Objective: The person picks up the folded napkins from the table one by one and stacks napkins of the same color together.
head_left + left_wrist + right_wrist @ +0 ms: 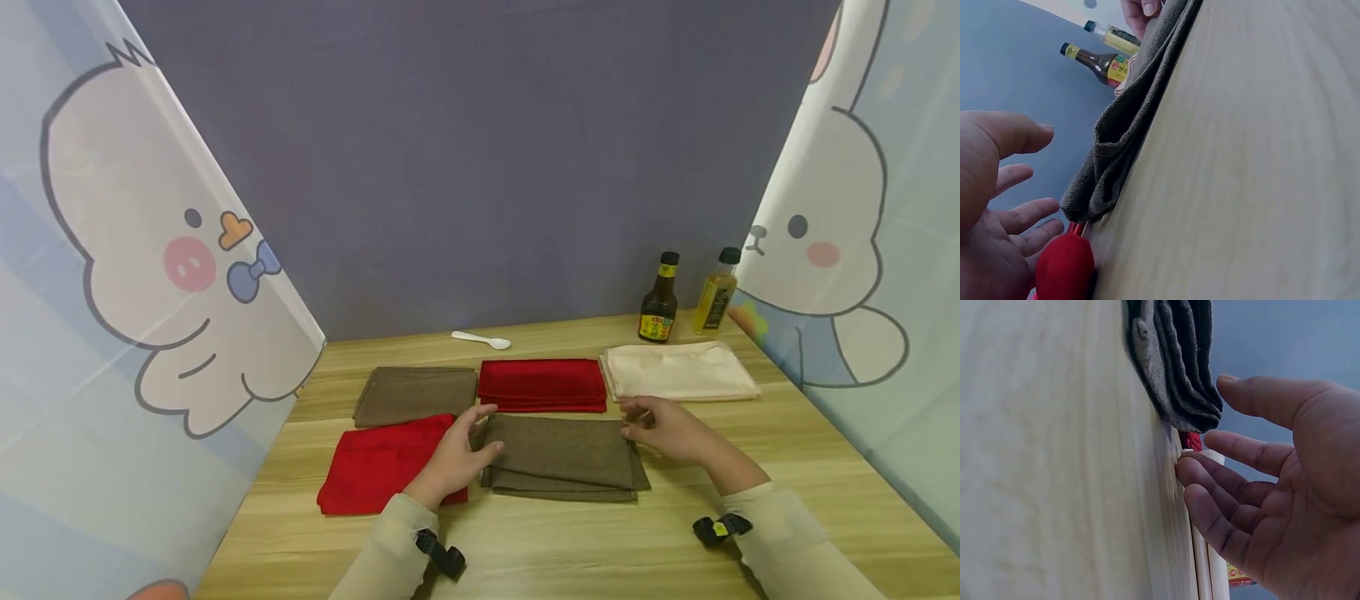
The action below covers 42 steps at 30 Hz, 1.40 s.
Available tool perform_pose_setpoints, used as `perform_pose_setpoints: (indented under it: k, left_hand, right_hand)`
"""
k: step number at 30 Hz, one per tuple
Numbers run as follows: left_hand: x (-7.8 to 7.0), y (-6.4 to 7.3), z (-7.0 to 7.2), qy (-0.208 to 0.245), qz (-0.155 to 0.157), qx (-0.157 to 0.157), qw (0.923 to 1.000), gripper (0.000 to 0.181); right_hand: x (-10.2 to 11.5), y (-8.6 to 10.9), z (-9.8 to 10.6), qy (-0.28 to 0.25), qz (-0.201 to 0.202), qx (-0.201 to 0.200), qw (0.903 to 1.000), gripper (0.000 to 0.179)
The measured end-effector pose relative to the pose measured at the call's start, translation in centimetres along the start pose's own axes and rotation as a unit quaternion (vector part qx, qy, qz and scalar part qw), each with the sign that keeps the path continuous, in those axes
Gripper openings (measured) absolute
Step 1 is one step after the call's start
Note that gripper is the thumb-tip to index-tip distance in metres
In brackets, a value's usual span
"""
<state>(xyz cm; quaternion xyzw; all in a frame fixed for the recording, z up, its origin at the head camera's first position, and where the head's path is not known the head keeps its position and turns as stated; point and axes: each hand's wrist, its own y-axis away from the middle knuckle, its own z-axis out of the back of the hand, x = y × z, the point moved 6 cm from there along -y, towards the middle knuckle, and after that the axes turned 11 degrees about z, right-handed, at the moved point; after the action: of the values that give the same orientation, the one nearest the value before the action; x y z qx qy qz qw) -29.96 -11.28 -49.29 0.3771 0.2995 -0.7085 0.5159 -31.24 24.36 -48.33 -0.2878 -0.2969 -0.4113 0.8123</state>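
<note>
A folded grey-brown cloth (558,454) lies at the front middle of the table, its layers slightly uneven along the near and right edges. My left hand (453,454) is over its left end, thumb and fingers spread apart with nothing between them. In the left wrist view the folded edge of this cloth (1125,122) shows beside the open fingers. At the opposite end is my right hand (667,427), its fingers loosely bent. The right wrist view shows thumb and forefinger close to the stacked cloth layers (1182,362), without a pinch. Left of it, a red cloth (375,467) lies partly under my left forearm.
Behind lie another grey-brown cloth (416,396), a dark red cloth (542,383) and a cream cloth (678,371). A white spoon (480,339) rests near the back edge. A dark sauce bottle (659,300) and an oil bottle (717,296) stand at the back right, near the wall panels.
</note>
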Motion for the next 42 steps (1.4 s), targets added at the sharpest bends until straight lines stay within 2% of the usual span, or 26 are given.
perform_pose_setpoints:
  k: [10, 21, 27, 38, 42]
  left_hand:
    - [0.35, -0.17, -0.31, -0.020, 0.019, 0.004, 0.9996, 0.062]
    - [0.39, -0.03, -0.38, -0.013, 0.012, 0.010, 0.9998, 0.049]
    - [0.49, -0.04, -0.40, -0.006, 0.012, 0.010, 0.9999, 0.048]
    - [0.89, -0.31, -0.61, -0.036, 0.019, 0.008, 0.9991, 0.048]
    - [0.82, -0.30, -0.89, -0.056, 0.010, 0.003, 0.9984, 0.048]
  right_hand:
    - [-0.26, 0.00, -0.51, -0.004, 0.002, 0.018, 0.9998, 0.045]
    - [0.01, 0.05, -0.86, 0.006, -0.001, 0.034, 0.9994, 0.043]
    - [-0.04, 0.21, -0.66, 0.009, -0.012, 0.035, 0.9993, 0.038]
    - [-0.47, 0.14, -0.84, 0.016, -0.006, 0.039, 0.9991, 0.039]
    - [-0.57, 0.22, -0.89, 0.019, -0.006, 0.036, 0.9992, 0.038]
